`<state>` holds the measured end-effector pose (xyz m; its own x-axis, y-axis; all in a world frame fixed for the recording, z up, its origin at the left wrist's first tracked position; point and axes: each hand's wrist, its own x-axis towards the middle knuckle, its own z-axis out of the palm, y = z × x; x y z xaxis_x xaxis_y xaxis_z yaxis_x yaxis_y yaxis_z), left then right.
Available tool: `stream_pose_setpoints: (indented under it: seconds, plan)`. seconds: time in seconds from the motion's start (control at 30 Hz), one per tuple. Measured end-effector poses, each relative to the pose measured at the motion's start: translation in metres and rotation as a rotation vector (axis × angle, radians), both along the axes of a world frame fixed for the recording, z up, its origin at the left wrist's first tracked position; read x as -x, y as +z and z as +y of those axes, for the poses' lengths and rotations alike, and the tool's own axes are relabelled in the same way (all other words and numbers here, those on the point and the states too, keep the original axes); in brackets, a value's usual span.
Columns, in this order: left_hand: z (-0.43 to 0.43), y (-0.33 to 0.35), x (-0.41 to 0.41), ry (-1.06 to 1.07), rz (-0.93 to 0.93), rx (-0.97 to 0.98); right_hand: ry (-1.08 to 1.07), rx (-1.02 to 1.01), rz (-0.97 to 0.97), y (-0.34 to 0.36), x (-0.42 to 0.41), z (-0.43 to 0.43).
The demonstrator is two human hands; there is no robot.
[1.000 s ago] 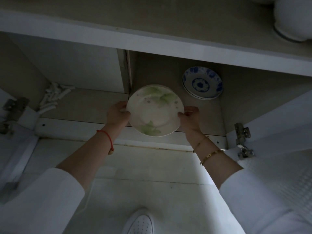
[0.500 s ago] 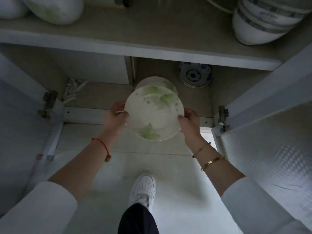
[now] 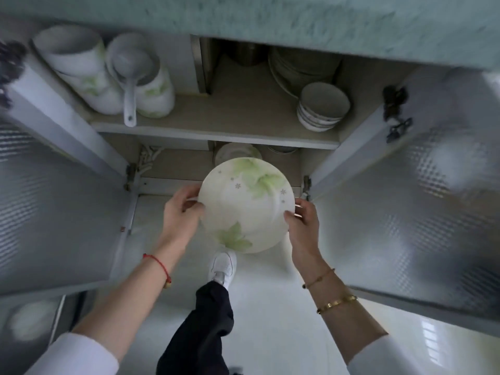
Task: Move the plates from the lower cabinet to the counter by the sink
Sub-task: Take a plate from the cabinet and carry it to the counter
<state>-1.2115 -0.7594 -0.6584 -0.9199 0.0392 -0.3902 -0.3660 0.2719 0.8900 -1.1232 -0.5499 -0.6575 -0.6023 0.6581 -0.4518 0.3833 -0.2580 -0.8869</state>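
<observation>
Left hand [image 3: 180,212] & right hand [image 3: 301,226] pinch plate [image 3: 247,205] at opp. rims — may clip counter edge [image 3: 270,25] overhead, slip.

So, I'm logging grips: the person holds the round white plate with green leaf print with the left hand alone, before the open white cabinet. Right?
Not the left hand alone: the head view shows it and the right hand each gripping one side of the round white plate with green leaf print, before the open white cabinet.

Stacked bowls [image 3: 322,108], white ladle [image 3: 129,100], white shoe [image 3: 223,266]
</observation>
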Motion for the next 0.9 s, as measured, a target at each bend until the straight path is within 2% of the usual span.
stream_pose_setpoints:
  seconds: [0.53, 0.8, 0.9]
  plan:
    - [0.001, 0.271, -0.117, 0.024, 0.058, -0.116, -0.043, 0.106, 0.135, 0.262, -0.12, -0.002]
    - [0.019, 0.396, -0.175, -0.078, 0.105, -0.16, -0.108, 0.078, 0.162, 0.388, -0.198, 0.014]
    - [0.029, 0.433, -0.194, -0.181, 0.107, -0.173, -0.161, 0.081, 0.179, 0.43, -0.23, 0.02]
